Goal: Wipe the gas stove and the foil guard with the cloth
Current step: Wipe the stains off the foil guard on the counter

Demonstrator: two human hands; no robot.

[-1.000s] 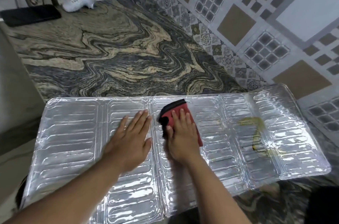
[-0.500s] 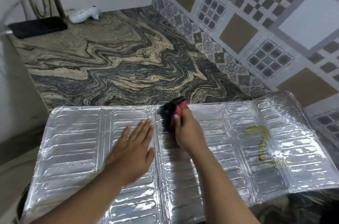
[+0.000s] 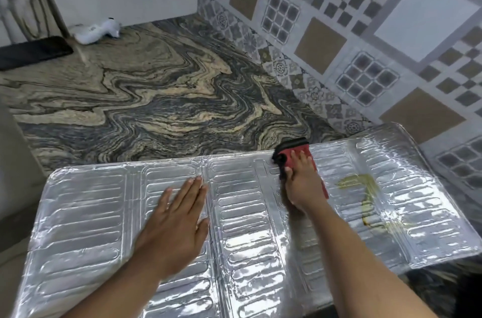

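The silver foil guard [image 3: 86, 216] lies flat across the marbled counter, spread out in several embossed panels. My right hand [image 3: 302, 184] presses a red cloth with a black edge [image 3: 293, 148] onto the guard's far edge, right of centre. My left hand [image 3: 174, 224] lies flat and open on the middle panels, holding the guard down. A yellowish-green smear [image 3: 366, 187] stains the right panel, a little to the right of the cloth. No gas stove is in view.
The swirled grey and tan counter [image 3: 156, 93] stretches beyond the guard. A white object [image 3: 97, 31] and a black flat device [image 3: 34, 52] lie at the far left corner. The patterned tile wall [image 3: 339, 31] runs along the right side.
My right hand has slid the cloth away from me to the guard's far edge and then rightward along it. The left hand stays flat on the foil.
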